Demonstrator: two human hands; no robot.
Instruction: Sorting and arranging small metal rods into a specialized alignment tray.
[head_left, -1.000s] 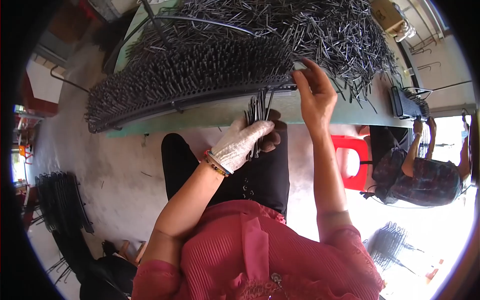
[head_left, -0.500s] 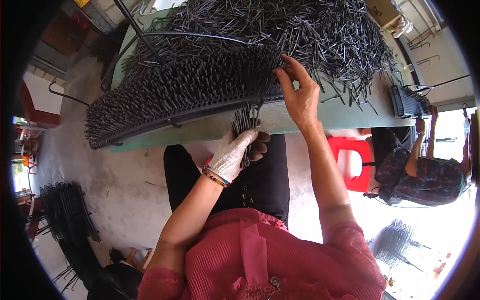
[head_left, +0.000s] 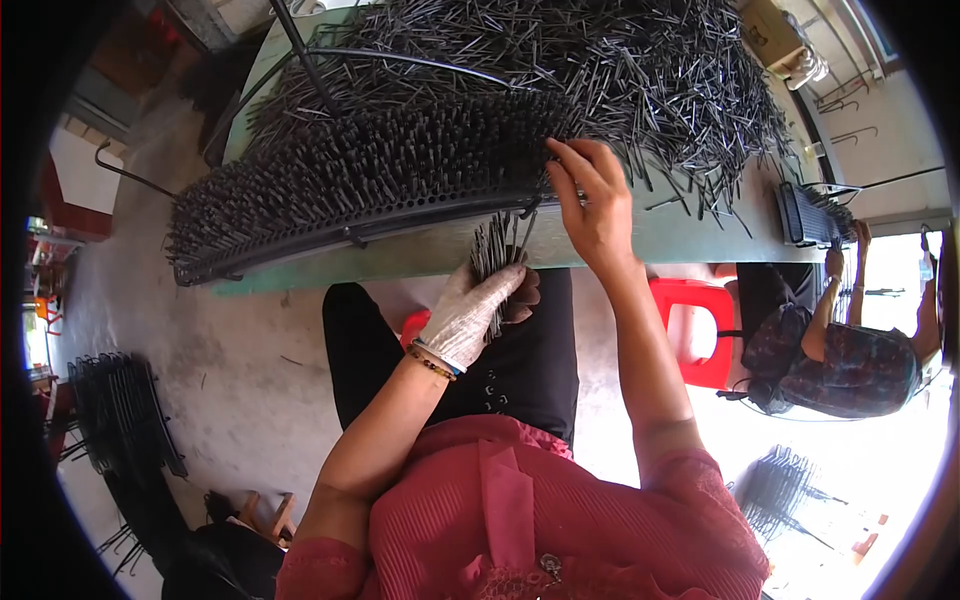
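My left hand [head_left: 470, 310], in a white knitted glove with dark fingertips, grips a bundle of thin dark rods [head_left: 491, 250] above my lap. The rods stand roughly upright out of the fist. Farther right, my bare right hand [head_left: 597, 205] is at the right end of a long, curved black perforated rack [head_left: 400, 214]. Its thumb and bent fingers come together against the rods there; what is between them is too small to make out. Many upright dark rods [head_left: 370, 160] fill the rack's holes, while a row of holes along the near edge shows bare.
A large heap of loose dark rods [head_left: 640, 80] covers the far part of the green table [head_left: 300, 277]. A black metal bar frame [head_left: 400, 58] rises behind the rack. At right are a red stool [head_left: 708, 375] and another person [head_left: 850, 360] working at a smaller rack [head_left: 812, 215].
My right hand has come slightly down toward the rack's near edge, its fingers bending more. The left hand keeps its hold on the rods. The whole view has shifted a little.
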